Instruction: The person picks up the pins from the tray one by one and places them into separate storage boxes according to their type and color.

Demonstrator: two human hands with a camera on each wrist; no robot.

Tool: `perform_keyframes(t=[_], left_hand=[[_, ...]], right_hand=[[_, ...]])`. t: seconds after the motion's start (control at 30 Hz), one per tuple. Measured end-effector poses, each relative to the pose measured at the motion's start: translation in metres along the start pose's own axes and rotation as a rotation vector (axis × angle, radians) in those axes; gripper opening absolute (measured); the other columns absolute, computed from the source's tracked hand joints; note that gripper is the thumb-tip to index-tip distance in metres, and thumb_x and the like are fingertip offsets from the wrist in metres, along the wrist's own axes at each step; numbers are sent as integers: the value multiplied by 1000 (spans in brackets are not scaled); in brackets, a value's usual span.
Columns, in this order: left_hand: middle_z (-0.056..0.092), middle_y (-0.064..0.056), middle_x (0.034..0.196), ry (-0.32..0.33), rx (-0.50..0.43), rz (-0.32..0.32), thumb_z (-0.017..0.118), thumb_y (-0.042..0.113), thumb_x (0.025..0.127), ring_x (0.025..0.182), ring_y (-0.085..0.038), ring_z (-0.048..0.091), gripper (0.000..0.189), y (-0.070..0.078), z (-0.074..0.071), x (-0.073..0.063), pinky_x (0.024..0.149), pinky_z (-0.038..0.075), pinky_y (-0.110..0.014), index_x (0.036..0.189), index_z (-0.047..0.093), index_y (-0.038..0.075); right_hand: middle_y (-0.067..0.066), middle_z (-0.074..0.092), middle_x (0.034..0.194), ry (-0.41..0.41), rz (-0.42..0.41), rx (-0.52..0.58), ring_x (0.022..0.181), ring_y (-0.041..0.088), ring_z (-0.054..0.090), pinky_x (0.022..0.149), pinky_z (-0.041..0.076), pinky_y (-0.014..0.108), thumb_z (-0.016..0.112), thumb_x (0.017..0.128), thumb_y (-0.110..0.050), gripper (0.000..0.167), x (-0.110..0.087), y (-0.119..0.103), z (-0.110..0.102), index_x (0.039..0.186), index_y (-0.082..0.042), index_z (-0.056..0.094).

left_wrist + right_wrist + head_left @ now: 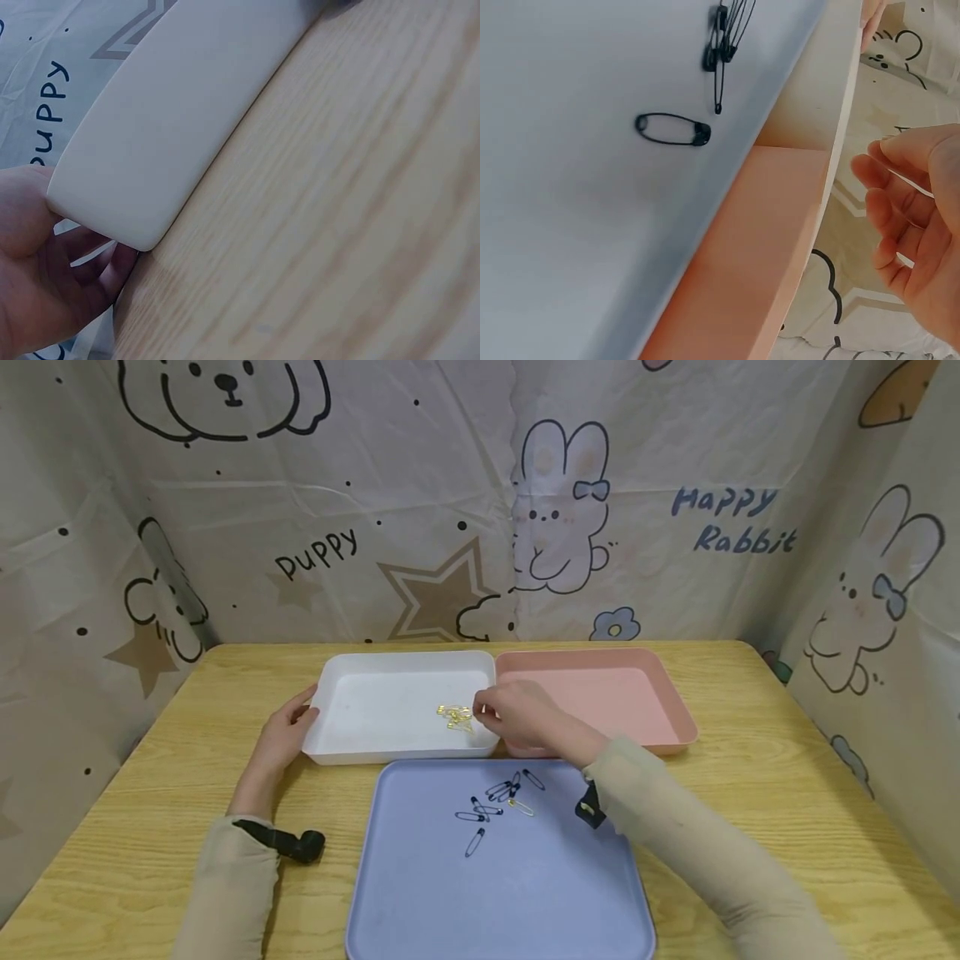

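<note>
At the left end of the white tray [375,710], my left hand [281,735] grips the wall; in the left wrist view, its fingers curl round the tray's corner. My right hand [517,710] hovers over the tray's right end, beside a small heap of gold safety pins [455,717]. Its fingers are loosely bent in the right wrist view, with nothing visible between them. Several black safety pins [475,842] lie scattered on the blue tray [495,902] in front. Among them is one gold safety pin [521,807].
A pink tray [600,693] stands against the white tray's right side, under my right forearm. All three trays sit on a wooden table [750,718]. Behind it hangs a printed cloth [420,468] that also covers both sides.
</note>
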State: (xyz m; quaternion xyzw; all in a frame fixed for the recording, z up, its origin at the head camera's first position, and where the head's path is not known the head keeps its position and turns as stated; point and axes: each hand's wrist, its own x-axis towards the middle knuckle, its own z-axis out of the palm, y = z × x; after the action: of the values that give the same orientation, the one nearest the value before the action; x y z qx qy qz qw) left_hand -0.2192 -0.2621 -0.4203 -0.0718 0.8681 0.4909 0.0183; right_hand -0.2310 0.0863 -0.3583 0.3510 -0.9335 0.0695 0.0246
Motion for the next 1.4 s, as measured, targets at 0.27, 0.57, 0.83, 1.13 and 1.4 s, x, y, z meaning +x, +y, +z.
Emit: perform_keyframes(t=[0.27,0.57,0.83,1.13,1.4], left_hand=[[31,-24,141,-8,-11,-9,34,34,98,122,-36,33,51,0,-3,0,100,29,-49,145,22,21],[30,-23,141,-12,-17,-11,34,34,98,122,-36,33,51,1,-2,-2,100,29,-49,145,21,21],[30,-23,142,-11,-15,-8,34,33,98,124,-36,32,51,2,-2,-2,101,28,-49,145,22,21],[31,-24,141,-9,-8,-5,33,33,98,123,-36,33,51,2,-1,-1,101,29,-49,145,21,20],[31,-24,141,-8,-4,-1,33,32,98,122,-36,34,50,2,-1,-1,100,30,-48,146,21,20]], right_hand=[[-9,63,78,45,-36,24,68,6,53,65,45,24,59,85,-21,8,-24,1,-4,86,-18,66],[-16,55,66,3,-54,46,58,2,46,58,39,20,66,81,-27,4,-50,1,0,79,-24,64],[-15,55,65,-14,-90,60,57,2,45,56,37,21,69,77,-26,7,-65,1,5,78,-23,63],[-18,51,62,-116,-89,49,56,0,44,55,36,21,71,73,-38,17,-78,2,16,75,-25,61],[-17,49,60,-140,-94,42,55,0,42,53,34,21,73,69,-42,21,-82,2,22,72,-26,59]])
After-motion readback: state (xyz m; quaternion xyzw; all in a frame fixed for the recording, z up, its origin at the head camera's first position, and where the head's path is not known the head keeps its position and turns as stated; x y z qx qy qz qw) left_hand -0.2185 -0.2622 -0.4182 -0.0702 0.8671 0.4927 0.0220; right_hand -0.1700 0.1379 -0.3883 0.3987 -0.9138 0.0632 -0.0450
